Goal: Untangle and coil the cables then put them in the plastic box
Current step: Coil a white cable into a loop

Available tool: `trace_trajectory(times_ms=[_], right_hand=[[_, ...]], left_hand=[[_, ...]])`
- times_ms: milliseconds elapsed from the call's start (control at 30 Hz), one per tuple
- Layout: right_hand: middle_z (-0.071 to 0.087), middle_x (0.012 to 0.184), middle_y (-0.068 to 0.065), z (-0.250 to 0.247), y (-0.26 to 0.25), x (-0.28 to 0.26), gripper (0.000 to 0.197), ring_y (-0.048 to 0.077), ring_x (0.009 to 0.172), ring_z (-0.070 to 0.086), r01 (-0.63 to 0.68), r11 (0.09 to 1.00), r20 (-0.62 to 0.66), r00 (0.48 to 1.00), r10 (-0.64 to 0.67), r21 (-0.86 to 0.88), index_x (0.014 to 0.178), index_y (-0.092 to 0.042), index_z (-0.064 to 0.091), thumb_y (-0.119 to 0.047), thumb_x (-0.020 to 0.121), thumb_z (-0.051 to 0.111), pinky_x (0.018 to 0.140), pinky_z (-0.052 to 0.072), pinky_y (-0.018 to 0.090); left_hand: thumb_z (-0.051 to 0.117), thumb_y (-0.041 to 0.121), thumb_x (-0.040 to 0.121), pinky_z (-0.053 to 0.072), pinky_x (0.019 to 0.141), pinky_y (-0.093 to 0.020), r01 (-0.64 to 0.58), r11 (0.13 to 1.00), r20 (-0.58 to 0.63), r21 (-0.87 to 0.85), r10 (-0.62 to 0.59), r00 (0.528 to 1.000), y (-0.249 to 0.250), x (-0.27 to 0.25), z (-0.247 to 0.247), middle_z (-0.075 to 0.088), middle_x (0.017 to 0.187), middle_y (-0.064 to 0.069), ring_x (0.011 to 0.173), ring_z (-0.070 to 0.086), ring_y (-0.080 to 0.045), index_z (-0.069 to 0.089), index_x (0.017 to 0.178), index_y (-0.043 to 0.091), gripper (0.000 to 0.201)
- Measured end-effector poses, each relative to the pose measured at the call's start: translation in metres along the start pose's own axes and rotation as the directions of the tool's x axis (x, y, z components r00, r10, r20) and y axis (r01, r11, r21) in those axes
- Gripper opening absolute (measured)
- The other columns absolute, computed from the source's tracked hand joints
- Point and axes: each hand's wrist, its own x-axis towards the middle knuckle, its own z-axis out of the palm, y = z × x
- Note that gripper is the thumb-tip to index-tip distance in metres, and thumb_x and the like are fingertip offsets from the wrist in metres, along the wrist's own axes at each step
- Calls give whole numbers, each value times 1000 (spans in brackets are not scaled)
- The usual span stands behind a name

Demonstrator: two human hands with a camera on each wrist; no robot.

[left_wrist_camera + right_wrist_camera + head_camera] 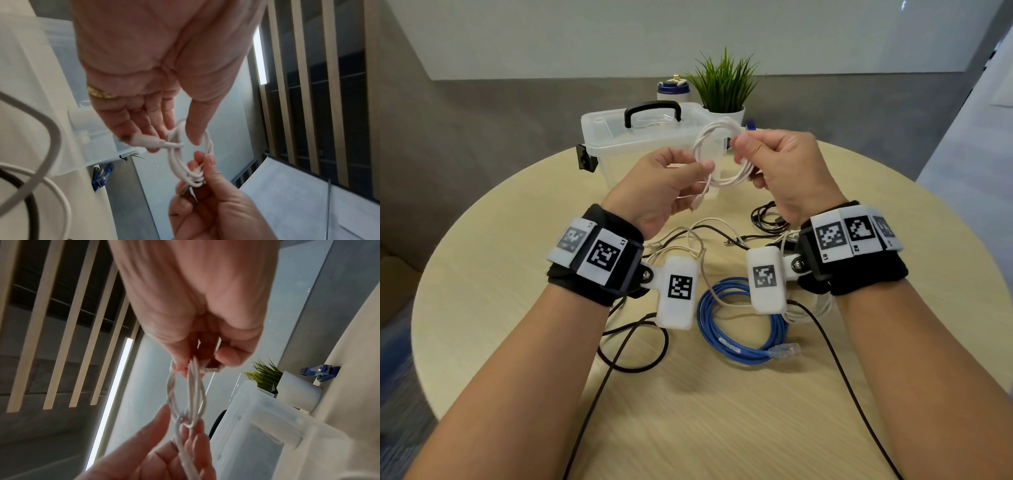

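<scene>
Two hands meet at frame centre, above the round table (482, 308): our right hand (780, 171) pinches the bundled strands of a small white cable (717, 156) coil, our left hand (664, 185) holds its opposite side, thumb and fingertips closing on the loose end and plug. Behind it, upper centre, sits the clear plastic box (619, 137), lid on. Below our wrists lie a blue cable (739, 346) coil and tangled black cables (767, 216).
</scene>
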Motion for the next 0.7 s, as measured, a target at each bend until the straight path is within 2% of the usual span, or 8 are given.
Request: trace_trajectory(times_ms=[100, 167, 267, 333, 400, 533, 700], right_hand=[[63, 71, 3, -3, 2, 3, 15, 12, 58, 49, 9, 1000, -74, 997, -8, 24, 85, -11, 73, -22, 90, 64, 52, 40, 23], [64, 69, 0, -3, 3, 4, 15, 6, 56, 50, 41, 999, -116, 992, -41, 4, 88, -9, 74, -21, 90, 65, 55, 40, 19], [67, 72, -4, -1, 4, 3, 21, -2, 58, 54, 96, 990, -138, 984, -109, -99, 98, -4, 74, -22, 90, 65, 60, 44, 16], [70, 82, -2, 1, 4, 1, 26, -4, 68, 59, 132, 978, -110, 982, -151, -161, 104, -2, 73, -22, 89, 66, 70, 49, 14], [69, 89, -2, 3, 3, -2, 26, -7, 73, 60, 164, 964, -52, 983, -179, -207, 105, -1, 73, -20, 88, 67, 75, 48, 9], [67, 89, -7, 8, 1, -7, 22, -8, 77, 61, 219, 944, 50, 976, -213, -246, 107, -4, 72, -15, 88, 67, 76, 49, 8], [68, 90, -6, 7, -1, -7, 23, 0, 80, 64, 226, 940, 67, 974, -216, -256, 108, -5, 72, -16, 88, 67, 78, 51, 13]], left_hand=[[67, 11, 84, 52, 63, -23, 14, 995, 9, 94, -15, 1000, -2, -2, 1, 66, 68, -1, 60, 62, -12, 51, 76, 14, 19], [68, 14, 85, 52, 64, -23, 22, 986, 32, 165, -28, 999, -2, -3, 0, 66, 65, 1, 59, 62, -10, 54, 74, 14, 17], [67, 17, 85, 50, 59, -20, 60, 971, 78, 232, -80, 994, 0, -4, -1, 64, 67, 1, 57, 60, -8, 65, 80, 11, 8], [65, 15, 87, 47, 54, -17, 74, 975, 112, 211, -100, 989, 1, -4, -1, 62, 66, 1, 56, 58, -7, 68, 85, 8, 8], [61, 11, 89, 45, 52, -15, 73, 989, 119, 132, -88, 989, 2, -4, 0, 61, 64, 1, 55, 56, -8, 67, 88, 4, 10], [57, 8, 91, 46, 52, -14, 36, 998, 102, 49, -41, 994, 2, -2, 1, 61, 61, 2, 53, 55, -7, 65, 84, 5, 11], [52, 8, 94, 44, 60, -14, -64, 995, 156, 82, 50, 986, 0, -2, 0, 60, 62, 5, 69, 58, -8, 58, 77, 13, 19]])
